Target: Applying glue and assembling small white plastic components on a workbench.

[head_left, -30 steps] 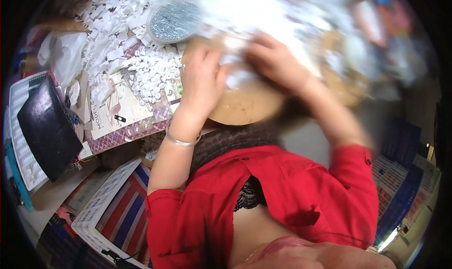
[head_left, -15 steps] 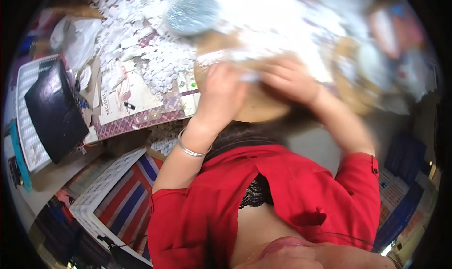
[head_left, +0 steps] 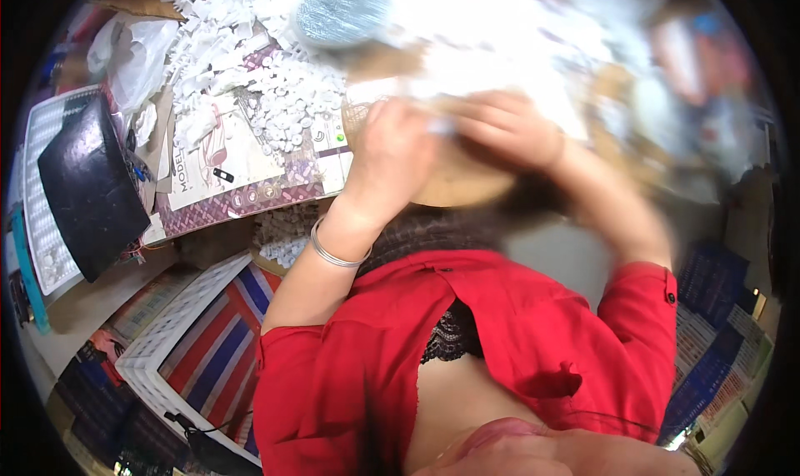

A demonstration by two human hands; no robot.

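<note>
My left hand (head_left: 396, 151), with a silver bangle at the wrist, is closed in a pinch over a brown, round-edged board (head_left: 467, 189). At its thumb side shows a small pale piece (head_left: 440, 126), too blurred to name. Facing it, my right hand (head_left: 512, 133) has its fingers curled in toward the same spot. Motion smears those fingers, and what they hold cannot be made out. Glare washes out the surface just beyond both hands. Left of the board lies a heap of small white parts (head_left: 292, 109).
A grey, shiny round thing (head_left: 342, 11) sits beyond the heap. A small black object (head_left: 222, 175) lies on the printed table cover (head_left: 250, 199). At far left, a black tub (head_left: 92, 189) rests on a white basket (head_left: 52, 151). Below stands a white crate (head_left: 158, 368) with striped cloth.
The view has shifted slightly. Both hands stay close together over the board, and the right fingers have moved a little. The small pale piece remains between them.
</note>
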